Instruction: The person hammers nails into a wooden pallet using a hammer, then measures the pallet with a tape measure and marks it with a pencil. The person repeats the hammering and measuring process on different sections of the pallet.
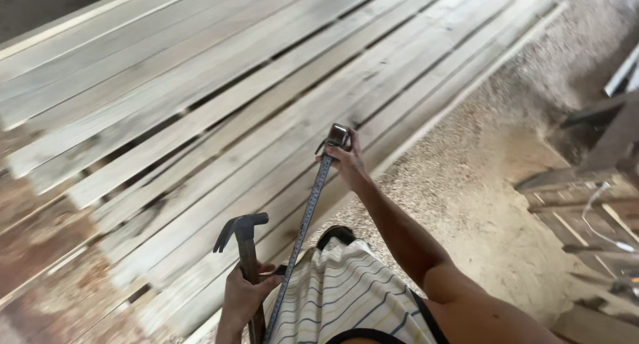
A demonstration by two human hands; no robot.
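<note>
- Pale wooden planks [266,97] lie stacked side by side, looking long, stiff and heavy.
- Metal tape measure [307,217], thin and springy, stretches over them; the right hand [346,159] pinches its case.
- Left hand [243,297] is closed around a claw hammer [245,241], head-heavy, gripped low on its handle.

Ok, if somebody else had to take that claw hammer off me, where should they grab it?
Probably the bare stretch of handle just under the head of the claw hammer, coming in from the plank side. The left hand wraps the lower handle, the head stands upright with claws pointing left, and the tape measure blade runs close on the right.
</note>
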